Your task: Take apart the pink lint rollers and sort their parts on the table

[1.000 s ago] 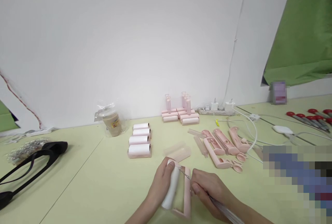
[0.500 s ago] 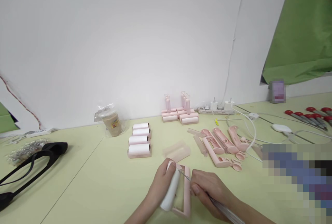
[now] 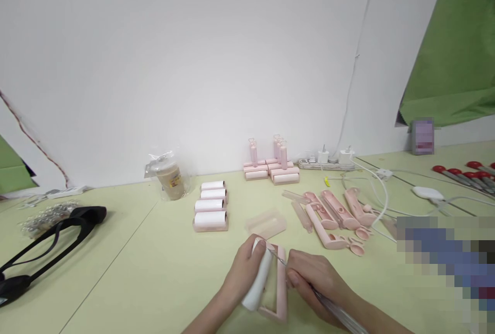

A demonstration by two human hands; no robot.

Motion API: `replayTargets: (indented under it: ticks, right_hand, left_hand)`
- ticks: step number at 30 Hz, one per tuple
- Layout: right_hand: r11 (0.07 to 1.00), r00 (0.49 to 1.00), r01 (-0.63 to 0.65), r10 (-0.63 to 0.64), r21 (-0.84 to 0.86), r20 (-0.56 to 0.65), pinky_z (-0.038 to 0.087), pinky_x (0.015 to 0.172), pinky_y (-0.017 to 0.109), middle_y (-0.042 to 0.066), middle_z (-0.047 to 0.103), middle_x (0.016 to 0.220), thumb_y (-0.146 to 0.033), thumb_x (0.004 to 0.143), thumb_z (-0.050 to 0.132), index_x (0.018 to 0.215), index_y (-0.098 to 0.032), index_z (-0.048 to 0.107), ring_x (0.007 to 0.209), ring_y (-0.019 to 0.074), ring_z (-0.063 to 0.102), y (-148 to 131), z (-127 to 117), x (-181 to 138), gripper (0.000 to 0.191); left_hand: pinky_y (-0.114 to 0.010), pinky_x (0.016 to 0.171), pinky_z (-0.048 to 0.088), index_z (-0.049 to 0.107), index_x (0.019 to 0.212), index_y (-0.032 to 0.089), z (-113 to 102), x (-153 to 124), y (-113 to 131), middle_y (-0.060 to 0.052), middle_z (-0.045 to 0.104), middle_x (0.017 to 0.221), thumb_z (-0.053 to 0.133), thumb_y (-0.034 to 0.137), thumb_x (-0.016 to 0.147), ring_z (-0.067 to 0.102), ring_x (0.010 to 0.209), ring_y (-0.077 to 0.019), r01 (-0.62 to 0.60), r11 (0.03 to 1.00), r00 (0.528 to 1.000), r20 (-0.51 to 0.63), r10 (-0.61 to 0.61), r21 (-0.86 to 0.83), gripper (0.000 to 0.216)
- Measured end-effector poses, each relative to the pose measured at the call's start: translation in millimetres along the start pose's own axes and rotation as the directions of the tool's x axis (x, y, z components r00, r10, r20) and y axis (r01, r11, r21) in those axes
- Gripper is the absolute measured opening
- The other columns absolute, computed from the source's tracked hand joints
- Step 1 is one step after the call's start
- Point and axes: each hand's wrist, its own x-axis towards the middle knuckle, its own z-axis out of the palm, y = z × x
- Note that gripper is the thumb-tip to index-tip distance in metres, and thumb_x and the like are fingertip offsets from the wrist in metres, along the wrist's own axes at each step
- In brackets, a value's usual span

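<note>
My left hand (image 3: 245, 266) is closed round a white paper roll (image 3: 258, 282), its thumb across the upper end. Beside the roll, a pink plastic frame (image 3: 282, 287) with an open middle lies tilted on the table. In my right hand (image 3: 315, 277) is a clear-handled tool (image 3: 336, 312) with a thin metal shaft. The shaft points up and left, reaching the upper end of the roll and frame. Whether its tip touches them I cannot tell. Just behind my hands lies a translucent pink cover (image 3: 266, 223).
White rolls in clear trays (image 3: 211, 219) stand in a row at left. Pink shells (image 3: 328, 226) and small parts lie at right. Assembled pink rollers (image 3: 284, 174) and a power strip (image 3: 325, 166) line the wall. A bagged cup (image 3: 170, 182) and black strap (image 3: 77, 220) are further left.
The view has shifted slightly, so the things on the table appear a little further right. Both hands keep the same hold on the roll and the tool.
</note>
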Motion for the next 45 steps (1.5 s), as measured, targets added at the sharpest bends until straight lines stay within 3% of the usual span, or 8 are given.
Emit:
replayTargets:
  ticks: [8, 15, 24, 29, 34, 36, 39, 45]
  right_hand:
    - [0.993, 0.996, -0.060, 0.054, -0.097, -0.070, 0.032, 0.048, 0.022, -0.003, 0.041, 0.059, -0.016, 0.089, 0.029, 0.068, -0.021, 0.035, 0.052, 0.0108, 0.041, 15, 2, 16, 0.023]
    - [0.986, 0.993, -0.116, 0.111, -0.117, -0.045, 0.034, 0.049, 0.022, -0.003, 0.044, 0.059, -0.020, 0.090, 0.028, 0.067, -0.021, 0.036, 0.053, 0.0109, 0.044, 26, -8, 31, 0.025]
    - [0.908, 0.907, -0.419, 0.419, -0.012, 0.034, 0.034, 0.049, 0.023, -0.003, 0.047, 0.055, -0.032, 0.089, 0.030, 0.063, -0.020, 0.044, 0.052, 0.0120, 0.048, 48, -28, 54, 0.032]
    - [0.868, 0.871, -0.484, 0.490, 0.110, -0.035, 0.031, 0.046, 0.023, -0.004, 0.047, 0.054, -0.035, 0.085, 0.037, 0.062, -0.020, 0.050, 0.050, 0.0117, 0.045, 52, -47, 80, 0.031]
    - [0.811, 0.827, -0.527, 0.558, 0.253, -0.069, 0.032, 0.043, 0.021, -0.007, 0.044, 0.049, -0.044, 0.082, 0.042, 0.068, -0.022, 0.046, 0.045, 0.0102, 0.043, 53, -56, 97, 0.027]
    - [0.741, 0.777, -0.567, 0.626, 0.360, -0.066, 0.031, 0.041, 0.021, -0.008, 0.042, 0.045, -0.049, 0.078, 0.047, 0.064, -0.022, 0.042, 0.042, 0.0094, 0.041, 51, -58, 98, 0.031]
    - [0.670, 0.733, -0.570, 0.676, 0.476, -0.074, 0.032, 0.040, 0.021, -0.008, 0.040, 0.041, -0.053, 0.074, 0.052, 0.058, -0.021, 0.039, 0.039, 0.0089, 0.039, 49, -60, 96, 0.037]
    - [0.717, 0.761, -0.547, 0.641, 0.432, -0.101, 0.033, 0.045, 0.022, -0.006, 0.042, 0.047, -0.054, 0.080, 0.040, 0.062, -0.020, 0.047, 0.046, 0.0105, 0.042, 58, -50, 92, 0.039]
  left_hand:
    - [-0.023, 0.036, 0.037, 0.041, 0.074, 0.022, 1, 20, 18, 0.004, 0.046, 0.058, 0.033, 0.040, 0.079, 0.048, 0.044, -0.0134, 0.131, 0.988, 0.991, 0.024, -0.130, -0.083, 0.021]
    - [-0.025, 0.036, 0.040, 0.044, 0.077, 0.022, -7, 41, 25, 0.002, 0.049, 0.057, 0.038, 0.052, 0.074, 0.051, 0.044, -0.0154, 0.197, 0.974, 0.978, 0.096, -0.187, -0.108, 0.030]
    - [-0.026, 0.036, 0.042, 0.053, 0.082, 0.020, -25, 51, 32, 0.000, 0.054, 0.057, 0.044, 0.064, 0.067, 0.052, 0.043, -0.0154, 0.367, 0.926, 0.923, 0.164, -0.349, -0.092, 0.047]
    - [-0.029, 0.038, 0.043, 0.051, 0.083, 0.021, -35, 56, 43, 0.000, 0.054, 0.055, 0.046, 0.065, 0.066, 0.054, 0.045, -0.0175, 0.363, 0.930, 0.903, 0.224, -0.368, 0.063, 0.047]
    - [-0.031, 0.041, 0.043, 0.046, 0.080, 0.020, -44, 59, 55, -0.003, 0.056, 0.059, 0.043, 0.071, 0.064, 0.056, 0.049, -0.0206, 0.397, 0.889, 0.893, 0.127, -0.431, 0.226, 0.054]
    - [-0.031, 0.043, 0.043, 0.045, 0.084, 0.020, -44, 60, 55, -0.002, 0.056, 0.064, 0.044, 0.068, 0.065, 0.057, 0.052, -0.0206, 0.319, 0.903, 0.925, 0.111, -0.363, 0.288, 0.052]
    - [-0.028, 0.054, 0.045, 0.048, 0.090, 0.020, -36, 61, 55, -0.001, 0.056, 0.079, 0.051, 0.055, 0.070, 0.057, 0.064, -0.0173, 0.009, 0.940, 0.990, 0.132, -0.057, 0.341, 0.040]
    - [-0.025, 0.084, 0.037, 0.047, 0.104, 0.021, -4, 68, 58, -0.002, 0.056, 0.100, 0.058, 0.034, 0.074, 0.051, 0.094, -0.0163, -0.427, 0.878, 0.901, 0.184, 0.393, 0.216, 0.035]
